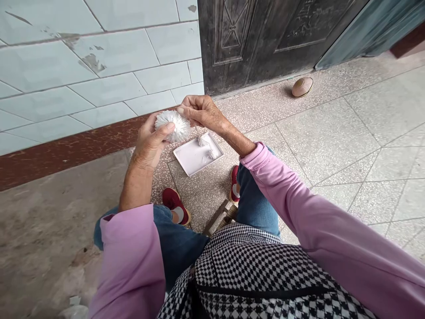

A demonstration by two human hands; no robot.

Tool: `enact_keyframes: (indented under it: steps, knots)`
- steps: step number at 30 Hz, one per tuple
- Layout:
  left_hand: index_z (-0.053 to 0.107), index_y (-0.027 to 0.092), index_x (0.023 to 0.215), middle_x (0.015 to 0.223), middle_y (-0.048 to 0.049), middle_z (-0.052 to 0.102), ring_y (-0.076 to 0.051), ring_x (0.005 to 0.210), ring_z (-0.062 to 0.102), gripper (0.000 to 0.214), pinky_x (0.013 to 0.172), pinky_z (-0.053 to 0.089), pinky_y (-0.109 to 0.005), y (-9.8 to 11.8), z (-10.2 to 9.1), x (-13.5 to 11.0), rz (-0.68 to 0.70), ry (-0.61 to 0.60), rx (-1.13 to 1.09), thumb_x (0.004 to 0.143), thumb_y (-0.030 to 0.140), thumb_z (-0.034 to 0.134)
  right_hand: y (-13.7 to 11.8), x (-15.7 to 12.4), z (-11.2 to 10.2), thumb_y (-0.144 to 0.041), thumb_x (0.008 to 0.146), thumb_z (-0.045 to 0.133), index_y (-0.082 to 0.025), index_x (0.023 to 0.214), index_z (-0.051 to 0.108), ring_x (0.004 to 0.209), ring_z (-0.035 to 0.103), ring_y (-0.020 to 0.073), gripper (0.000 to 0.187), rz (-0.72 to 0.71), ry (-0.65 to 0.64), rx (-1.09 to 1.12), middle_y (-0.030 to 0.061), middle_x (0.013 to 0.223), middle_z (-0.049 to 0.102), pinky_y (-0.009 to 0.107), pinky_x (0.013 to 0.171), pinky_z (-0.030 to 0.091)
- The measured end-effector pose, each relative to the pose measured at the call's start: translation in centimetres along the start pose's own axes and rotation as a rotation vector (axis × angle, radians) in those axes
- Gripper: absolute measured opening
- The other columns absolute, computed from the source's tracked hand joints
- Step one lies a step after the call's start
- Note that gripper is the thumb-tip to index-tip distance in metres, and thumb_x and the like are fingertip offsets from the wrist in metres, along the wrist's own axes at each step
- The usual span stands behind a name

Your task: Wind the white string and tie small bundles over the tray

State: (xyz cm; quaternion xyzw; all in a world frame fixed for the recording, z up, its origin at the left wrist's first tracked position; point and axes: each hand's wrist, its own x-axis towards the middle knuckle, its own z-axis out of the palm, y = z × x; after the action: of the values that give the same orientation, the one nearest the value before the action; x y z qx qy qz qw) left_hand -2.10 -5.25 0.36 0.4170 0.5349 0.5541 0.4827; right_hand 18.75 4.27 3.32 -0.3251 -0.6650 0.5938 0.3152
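White and feathery, a round fluffy ball point(172, 125) sits between both hands, raised in front of the knees and above the floor point(332, 133). From my remote seat, watching the head camera, I see the left hand point(151, 141) wrapped around the ball's lower left side, thumb pressed on its front and fingers curled behind it. The right hand point(201, 110) comes in from the other side with its fingertips pinched together at the ball's upper right edge. Whether they grip a single strand or only touch the fluff, I cannot tell.

Just below the hands, a flat white tray point(187, 164) lies on the speckled stone floor with two small white tufts point(207, 148) on its far half, close together. A pair of red shoes point(175, 204) stands either side of the tray's near end, and the top of a wooden stool point(223, 217) shows between the blue-trousered legs. Pink sleeves point(299, 208) are pushed up both forearms, and a black-and-white checked garment point(259, 274) fills the bottom of the view.

Beyond the hands, a pale tiled wall point(83, 66) meets a dark carved door point(265, 40), and a small round tan object point(302, 87) rests on the floor at the door's foot, well apart from the tray.
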Motion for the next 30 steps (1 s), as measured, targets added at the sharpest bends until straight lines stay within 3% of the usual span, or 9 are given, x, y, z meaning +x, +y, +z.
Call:
enact_keyframes:
  steps: [5,8,14,18,22,25,28,30]
  knots:
    - [0.079,0.022,0.139,0.134,-0.0182,0.083,-0.034,0.106,0.081,0.095,0.073,0.073,-0.043,-0.2,-0.1,0.0,-0.04,-0.06,0.125,0.074,0.08,0.116,1.3,0.7,0.1,-0.065,0.122,0.092,-0.031,0.089,0.048,0.074,0.041,0.0165,0.065,-0.049,0.02,-0.013,-0.0075,0.07,0.042,0.033,0.068,0.041]
    - [0.079,0.019,0.137,0.126,-0.0182,0.082,-0.031,0.098,0.08,0.098,0.067,0.07,-0.039,-0.5,0.0,0.3,-0.047,-0.089,0.187,0.074,0.085,0.115,1.7,0.9,0.0,-0.06,0.123,0.093,-0.029,0.089,0.05,0.08,0.044,0.0174,0.063,-0.09,0.046,-0.038,-0.0056,0.076,0.044,0.033,0.072,0.044]
    - [0.081,0.017,0.134,0.124,-0.0223,0.086,-0.03,0.088,0.082,0.097,0.059,0.063,-0.033,-0.1,0.7,0.2,-0.107,-0.146,0.193,0.078,0.089,0.113,1.1,0.5,-0.5,-0.079,0.113,0.096,-0.031,0.085,0.055,0.092,0.06,0.023,0.069,-0.107,0.039,-0.053,0.0007,0.077,0.055,0.04,0.079,0.053]
    - [0.082,0.016,0.137,0.125,-0.0236,0.085,-0.032,0.09,0.083,0.102,0.061,0.066,-0.037,0.0,1.0,0.2,-0.086,-0.207,0.18,0.075,0.091,0.113,0.7,0.4,-0.5,-0.081,0.111,0.099,-0.031,0.086,0.054,0.094,0.059,0.0243,0.071,-0.088,0.056,-0.078,0.0006,0.075,0.053,0.04,0.079,0.053]
    - [0.08,0.018,0.136,0.116,-0.0167,0.082,-0.028,0.085,0.077,0.103,0.059,0.066,-0.036,-0.4,1.2,0.3,-0.053,-0.144,0.199,0.066,0.085,0.118,0.9,0.5,-0.2,-0.079,0.113,0.094,-0.031,0.084,0.053,0.092,0.054,0.0236,0.07,-0.113,0.078,-0.117,0.0008,0.077,0.053,0.04,0.079,0.05]
    - [0.082,0.02,0.136,0.115,-0.0134,0.083,-0.032,0.092,0.08,0.09,0.069,0.071,-0.041,-0.6,1.2,0.4,-0.054,-0.112,0.232,0.07,0.073,0.114,1.3,0.6,-0.2,-0.083,0.111,0.089,-0.032,0.08,0.052,0.094,0.054,0.0239,0.07,-0.148,0.07,-0.137,0.0008,0.075,0.053,0.04,0.08,0.047]
    - [0.084,0.02,0.13,0.115,-0.0121,0.084,-0.035,0.105,0.079,0.075,0.095,0.075,-0.053,-0.3,1.2,0.3,0.011,-0.099,0.244,0.071,0.059,0.109,1.9,0.7,-0.7,-0.088,0.111,0.082,-0.036,0.076,0.05,0.101,0.059,0.025,0.07,-0.162,0.044,-0.124,0.0005,0.067,0.049,0.042,0.082,0.044]
    - [0.085,0.02,0.129,0.116,-0.012,0.086,-0.036,0.11,0.079,0.072,0.104,0.073,-0.054,0.1,1.4,0.0,0.025,-0.127,0.188,0.067,0.051,0.107,2.5,1.1,-0.9,-0.09,0.109,0.081,-0.037,0.077,0.049,0.102,0.059,0.0248,0.07,-0.16,0.022,-0.106,-0.0001,0.066,0.049,0.043,0.083,0.043]
